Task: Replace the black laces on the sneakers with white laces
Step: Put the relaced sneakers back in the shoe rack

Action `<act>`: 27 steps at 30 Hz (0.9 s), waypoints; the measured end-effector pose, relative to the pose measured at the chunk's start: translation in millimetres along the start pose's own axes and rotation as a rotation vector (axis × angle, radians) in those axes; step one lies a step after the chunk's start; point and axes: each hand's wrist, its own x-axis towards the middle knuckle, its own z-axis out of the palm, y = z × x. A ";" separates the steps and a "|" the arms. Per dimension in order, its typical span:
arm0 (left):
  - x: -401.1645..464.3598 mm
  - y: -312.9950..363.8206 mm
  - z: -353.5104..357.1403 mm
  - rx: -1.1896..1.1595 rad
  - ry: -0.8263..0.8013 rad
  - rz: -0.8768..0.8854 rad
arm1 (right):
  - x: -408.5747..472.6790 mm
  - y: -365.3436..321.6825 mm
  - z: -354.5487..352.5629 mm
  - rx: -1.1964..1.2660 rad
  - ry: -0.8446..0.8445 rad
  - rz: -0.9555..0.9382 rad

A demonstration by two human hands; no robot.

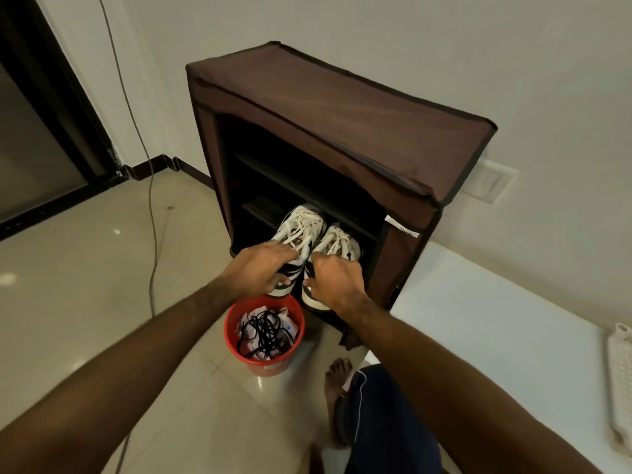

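Person's body, head view. Both forearms are bare from the lower frame edges to the wrists; no sleeve is visible on either. Left hand (263, 268): bare, with no glove, ring or wristband discernible. Right hand (337, 280): bare likewise, with the wrist unadorned. Leg garment (379, 419): dark navy fabric, loose, with a thin light piping line running down its side and a small pale mark at the hem edge. Foot (337, 374): bare, no footwear, toes visible below the hem.
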 end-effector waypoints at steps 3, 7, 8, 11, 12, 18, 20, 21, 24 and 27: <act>24.8 -15.5 16.9 -0.013 0.004 0.013 | 27.3 3.4 13.1 -0.051 0.006 0.057; 54.3 -28.8 39.4 -0.022 -0.022 0.050 | 57.2 17.9 24.6 -0.112 0.007 0.131; 60.3 -32.4 44.6 -0.018 -0.028 0.050 | 62.9 23.2 28.1 -0.125 0.002 0.145; 76.3 -36.2 56.4 -0.015 -0.014 0.058 | 69.4 37.0 40.2 -0.146 -0.021 0.158; 81.6 -35.0 58.0 -0.022 -0.013 0.059 | 69.5 38.7 43.8 -0.139 -0.031 0.153; 108.9 -30.5 68.5 -0.043 -0.018 -0.023 | 69.5 48.5 53.1 -0.109 -0.036 0.144; 107.8 -30.0 69.2 0.002 -0.035 -0.048 | 66.6 49.8 55.6 -0.095 -0.061 0.153; 106.0 -28.3 67.8 0.037 -0.039 -0.055 | 66.3 49.3 56.0 -0.085 -0.071 0.155; 97.7 -15.1 65.1 0.131 -0.012 -0.098 | 63.6 46.4 55.2 0.007 -0.105 0.170; 83.7 9.3 59.1 0.167 0.124 -0.111 | 45.9 41.3 49.9 0.034 -0.062 0.084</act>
